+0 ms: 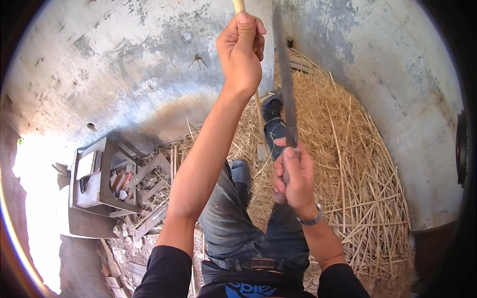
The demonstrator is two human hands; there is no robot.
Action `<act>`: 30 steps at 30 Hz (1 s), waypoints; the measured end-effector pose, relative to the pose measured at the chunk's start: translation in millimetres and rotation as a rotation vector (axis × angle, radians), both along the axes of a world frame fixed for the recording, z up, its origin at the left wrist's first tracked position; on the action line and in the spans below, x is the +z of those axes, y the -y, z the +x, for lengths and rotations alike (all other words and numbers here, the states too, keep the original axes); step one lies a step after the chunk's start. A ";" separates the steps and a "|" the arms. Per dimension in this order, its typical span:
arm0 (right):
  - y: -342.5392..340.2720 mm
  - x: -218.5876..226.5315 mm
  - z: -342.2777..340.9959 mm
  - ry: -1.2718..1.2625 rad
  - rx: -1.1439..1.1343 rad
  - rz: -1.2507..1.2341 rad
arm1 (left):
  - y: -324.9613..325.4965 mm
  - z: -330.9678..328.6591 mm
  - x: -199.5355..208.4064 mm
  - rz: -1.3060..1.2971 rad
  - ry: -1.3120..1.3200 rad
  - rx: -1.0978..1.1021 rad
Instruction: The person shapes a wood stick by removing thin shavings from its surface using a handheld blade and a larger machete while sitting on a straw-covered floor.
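My left hand (242, 47) is raised high in the head view, closed around a pale stick (239, 6). The stick's tip juts above the thumb; a thin length comes out below the wrist and runs down toward the straw, its lower end hard to make out. Lower and to the right, my right hand (296, 176) wraps around the handle of a machete (288, 89). The long dark blade points up, slightly blurred, just right of my left hand and apart from it. Part of the handle is hidden by the fingers.
Straw and dry stalks (357, 174) cover the floor at right. A worn wooden cabinet (92, 198) lies at left beside scrap wood (149, 218). Stained walls (149, 59) rise ahead and at right. My shoes (241, 174) stand among the straw.
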State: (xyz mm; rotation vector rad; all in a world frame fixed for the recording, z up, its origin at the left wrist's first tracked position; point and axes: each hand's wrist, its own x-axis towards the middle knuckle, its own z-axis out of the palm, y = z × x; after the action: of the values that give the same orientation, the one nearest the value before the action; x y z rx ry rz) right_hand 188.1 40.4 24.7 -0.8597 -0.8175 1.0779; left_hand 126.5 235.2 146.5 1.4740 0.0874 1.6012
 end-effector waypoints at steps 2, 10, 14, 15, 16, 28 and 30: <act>10.9 24.7 -4.9 0.015 -0.028 0.052 | 0.2 -5.0 -0.3 -0.009 0.020 0.003; 41.5 12.6 -9.6 -0.047 0.242 -0.209 | 1.7 -15.4 -4.6 -0.008 0.020 0.108; 42.1 9.0 -15.6 -0.156 0.102 -0.174 | 1.4 -23.6 -3.8 -0.064 0.081 0.112; 43.3 9.0 -16.9 -0.152 0.103 -0.170 | 4.2 -24.0 -4.0 -0.092 0.082 0.097; 44.5 9.3 -18.0 -0.146 0.074 -0.132 | 4.7 -24.2 -2.9 -0.088 0.086 0.098; 59.8 -29.3 -34.3 -0.043 0.216 -0.255 | 16.2 -20.2 3.3 -0.210 -0.007 0.158; 58.5 -31.9 -31.8 -0.079 0.197 -0.269 | 12.3 -22.2 15.1 -0.140 -0.126 0.224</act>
State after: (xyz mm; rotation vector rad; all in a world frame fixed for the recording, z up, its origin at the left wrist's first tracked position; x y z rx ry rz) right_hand 156.3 -18.1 -7.3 -0.9688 -0.7113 1.4098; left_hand 104.4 222.9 161.6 1.4947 0.4421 1.6406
